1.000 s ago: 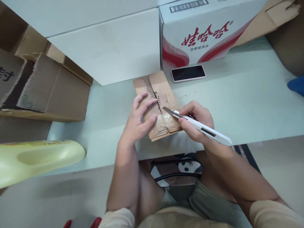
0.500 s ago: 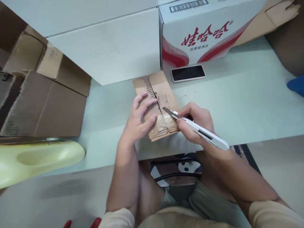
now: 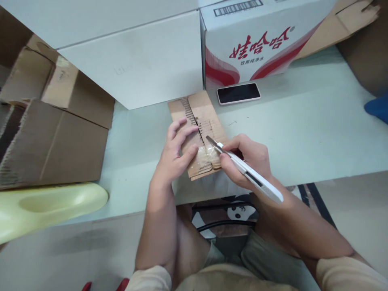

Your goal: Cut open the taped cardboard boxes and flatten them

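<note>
A flattened piece of brown cardboard [image 3: 209, 111] lies on the pale green tabletop, with a dark slit running along its middle and clear tape [image 3: 200, 161] across its near end. My left hand [image 3: 177, 149] rests on the cardboard's left side, fingers spread and pressing on it. In my right hand [image 3: 248, 157] is a white utility knife [image 3: 251, 173], gripped between thumb and fingers. Its blade is out and points up and left, its tip over the cardboard just right of the slit. Whether the tip touches the cardboard I cannot tell.
Behind the cardboard stand a large white box [image 3: 136, 64] and a white-and-red water carton [image 3: 251, 48]. A phone [image 3: 239, 93] lies in front of the carton. Brown cardboard boxes [image 3: 69, 141] and a yellow plastic object [image 3: 54, 204] are at left. Something blue [image 3: 377, 109] shows at the right edge.
The knife in my right hand has tilted a little more upright, its rear end moving left and toward me. My left hand stays on the cardboard. The whole view has shifted slightly.
</note>
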Available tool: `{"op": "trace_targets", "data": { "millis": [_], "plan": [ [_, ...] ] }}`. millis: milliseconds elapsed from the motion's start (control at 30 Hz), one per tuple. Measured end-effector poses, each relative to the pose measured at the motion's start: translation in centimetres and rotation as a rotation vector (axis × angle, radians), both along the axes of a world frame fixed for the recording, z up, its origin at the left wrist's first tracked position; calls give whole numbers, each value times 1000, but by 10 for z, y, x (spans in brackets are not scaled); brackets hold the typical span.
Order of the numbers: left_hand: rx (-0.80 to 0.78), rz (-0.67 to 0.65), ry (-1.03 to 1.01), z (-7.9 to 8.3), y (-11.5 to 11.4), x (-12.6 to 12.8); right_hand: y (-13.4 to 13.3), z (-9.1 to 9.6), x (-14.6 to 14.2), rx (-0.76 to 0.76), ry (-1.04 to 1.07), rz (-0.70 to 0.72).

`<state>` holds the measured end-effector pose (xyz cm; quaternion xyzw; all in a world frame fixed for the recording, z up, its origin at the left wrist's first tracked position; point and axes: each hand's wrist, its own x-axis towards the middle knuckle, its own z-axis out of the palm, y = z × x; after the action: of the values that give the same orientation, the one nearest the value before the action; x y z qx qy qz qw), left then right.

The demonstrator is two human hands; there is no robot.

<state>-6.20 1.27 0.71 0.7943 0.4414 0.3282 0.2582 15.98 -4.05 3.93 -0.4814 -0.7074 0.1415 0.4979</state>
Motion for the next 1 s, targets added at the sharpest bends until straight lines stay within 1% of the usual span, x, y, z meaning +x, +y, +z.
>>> {"op": "trace_targets", "data": {
  "millis": [133,267,400,533,633,767,900,1000],
  "plan": [
    [15,-7,-15,0,1,0,0,1,-1,32,15,-21],
    [16,4,-5,0,1,0,2,-1,-2,-3,-15,19],
    [10,-7,-7,-1,0,0,2,-1,-1,-13,-38,9],
    [0,-16,-13,-1,0,0,1,1,0,-2,-21,6],
    [-2,-19,-14,-1,0,0,1,2,-1,-22,7,26],
    [-6,4,-8,0,0,1,1,2,-3,-29,-6,30],
    [-12,12,6,1,0,1,1,3,-2,-88,-21,17],
    [-10,5,-2,2,0,1,-1,3,0,-117,52,13]
  ]
}}
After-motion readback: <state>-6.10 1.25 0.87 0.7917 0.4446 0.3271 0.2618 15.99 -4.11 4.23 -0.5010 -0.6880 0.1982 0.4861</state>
